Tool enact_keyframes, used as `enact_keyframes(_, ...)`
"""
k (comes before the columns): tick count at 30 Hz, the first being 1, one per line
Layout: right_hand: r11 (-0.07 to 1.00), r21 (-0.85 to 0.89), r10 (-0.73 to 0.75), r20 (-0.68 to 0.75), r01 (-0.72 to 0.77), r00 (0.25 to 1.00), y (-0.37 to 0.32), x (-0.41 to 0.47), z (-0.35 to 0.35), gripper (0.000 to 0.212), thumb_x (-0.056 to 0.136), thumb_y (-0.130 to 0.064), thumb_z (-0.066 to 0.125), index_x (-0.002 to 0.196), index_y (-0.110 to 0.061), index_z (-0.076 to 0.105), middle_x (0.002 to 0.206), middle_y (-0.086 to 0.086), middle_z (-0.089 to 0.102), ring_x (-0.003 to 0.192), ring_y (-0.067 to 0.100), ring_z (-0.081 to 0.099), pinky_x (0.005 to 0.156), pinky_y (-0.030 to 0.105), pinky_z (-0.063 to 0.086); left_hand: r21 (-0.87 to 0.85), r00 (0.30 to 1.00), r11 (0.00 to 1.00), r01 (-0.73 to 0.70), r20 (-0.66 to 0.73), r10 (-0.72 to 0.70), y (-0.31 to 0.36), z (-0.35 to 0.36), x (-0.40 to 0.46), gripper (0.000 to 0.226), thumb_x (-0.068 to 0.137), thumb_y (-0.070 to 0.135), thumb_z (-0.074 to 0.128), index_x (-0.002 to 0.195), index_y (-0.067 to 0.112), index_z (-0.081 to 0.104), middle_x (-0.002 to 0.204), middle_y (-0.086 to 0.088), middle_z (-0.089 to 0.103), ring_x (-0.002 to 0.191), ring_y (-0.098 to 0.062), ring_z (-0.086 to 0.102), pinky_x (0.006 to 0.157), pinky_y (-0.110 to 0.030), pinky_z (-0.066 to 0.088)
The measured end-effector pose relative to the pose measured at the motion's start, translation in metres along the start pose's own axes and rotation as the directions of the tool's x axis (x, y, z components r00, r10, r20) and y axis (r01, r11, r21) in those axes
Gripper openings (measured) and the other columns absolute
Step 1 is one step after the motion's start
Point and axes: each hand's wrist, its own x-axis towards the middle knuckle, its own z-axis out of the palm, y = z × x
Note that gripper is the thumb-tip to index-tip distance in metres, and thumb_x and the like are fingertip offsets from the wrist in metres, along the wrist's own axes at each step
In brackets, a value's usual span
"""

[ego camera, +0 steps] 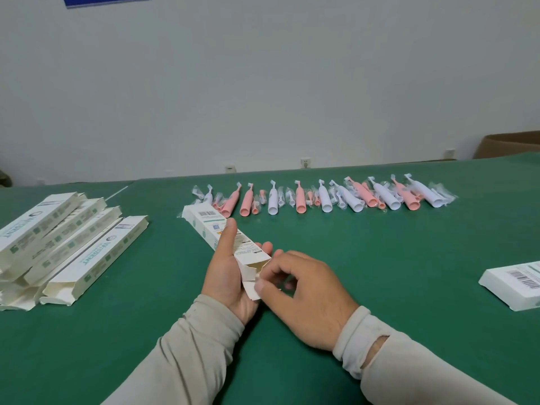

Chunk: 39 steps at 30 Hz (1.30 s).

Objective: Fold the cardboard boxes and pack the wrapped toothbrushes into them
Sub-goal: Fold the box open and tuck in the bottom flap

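A long white cardboard box (210,226) with a barcode lies slanted in the middle of the green table (380,258). My left hand (228,276) grips it from below, thumb laid along its top. The box's near end is open, and my right hand (304,290) pinches the end flap (251,289) there. A row of wrapped pink and white toothbrushes (321,197) lies across the table beyond the box.
Several folded white boxes (67,244) are stacked at the left. Another white box with barcodes (517,282) lies at the right edge. A brown carton (508,144) stands behind the table at the far right, in front of a white wall.
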Motion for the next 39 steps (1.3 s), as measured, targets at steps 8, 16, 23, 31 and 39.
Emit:
enact_keyframes(8, 0.959, -0.224, -0.158, 0.083, 0.173, 0.984, -0.006, 0.001, -0.008, 0.025, 0.085, -0.031, 0.069, 0.108, -0.03, 0.059, 0.101, -0.021, 0.055, 0.098, 0.007, 0.052, 0.091, 0.031, 0.046, -0.027, 0.999, 0.999, -0.022, -0.031, 0.022, 0.005, -0.002, 0.003, 0.067, 0.084, 0.062, 0.064, 0.121, 0.009, 0.051, 0.074, -0.012, 0.061, 0.059, -0.025, 0.066, 0.055, -0.037, 0.059)
enact_keyframes(16, 0.968, -0.163, -0.207, -0.076, 0.193, 0.975, -0.006, 0.002, -0.013, 0.008, 0.085, -0.017, 0.074, 0.09, -0.022, 0.07, 0.095, -0.016, 0.058, 0.086, 0.002, 0.059, 0.08, 0.028, 0.051, -0.023, 0.995, 0.996, -0.086, -0.049, 0.085, 0.003, 0.002, 0.002, 0.071, 0.088, 0.057, 0.062, 0.146, 0.021, 0.041, 0.096, -0.01, 0.05, 0.086, -0.021, 0.058, 0.063, -0.036, 0.058)
enact_keyframes(23, 0.966, -0.146, -0.226, -0.094, 0.211, 0.969, -0.002, 0.002, -0.01, 0.009, 0.087, -0.013, 0.074, 0.09, -0.021, 0.075, 0.093, -0.014, 0.06, 0.091, -0.022, 0.051, 0.083, 0.014, 0.046, -0.034, 0.999, 0.998, -0.045, 0.007, 0.045, -0.001, 0.0, 0.005, 0.071, 0.088, 0.056, 0.062, 0.145, 0.018, 0.044, 0.117, -0.015, 0.039, 0.099, -0.025, 0.054, 0.107, -0.044, 0.045)
enact_keyframes(31, 0.959, -0.192, -0.212, -0.002, 0.208, 0.977, -0.007, 0.001, -0.019, 0.007, 0.089, -0.019, 0.072, 0.093, -0.024, 0.075, 0.092, -0.013, 0.055, 0.088, 0.009, 0.06, 0.08, 0.038, 0.052, -0.025, 0.992, 1.0, 0.013, 0.125, -0.01, -0.003, -0.001, 0.005, 0.063, 0.092, 0.056, 0.056, 0.142, 0.019, 0.046, 0.11, -0.02, 0.049, 0.102, -0.031, 0.049, 0.11, -0.045, 0.037)
enact_keyframes(39, 0.955, -0.235, -0.196, -0.033, 0.183, 0.98, -0.007, 0.003, -0.02, 0.003, 0.088, -0.027, 0.071, 0.088, -0.026, 0.068, 0.087, -0.012, 0.056, 0.077, 0.011, 0.057, 0.074, 0.039, 0.051, 0.096, 0.984, 0.995, 0.038, 0.17, -0.054, -0.004, 0.002, -0.002, 0.06, 0.095, 0.057, 0.053, 0.134, 0.011, 0.05, 0.097, -0.02, 0.069, 0.087, -0.033, 0.07, 0.08, -0.048, 0.06)
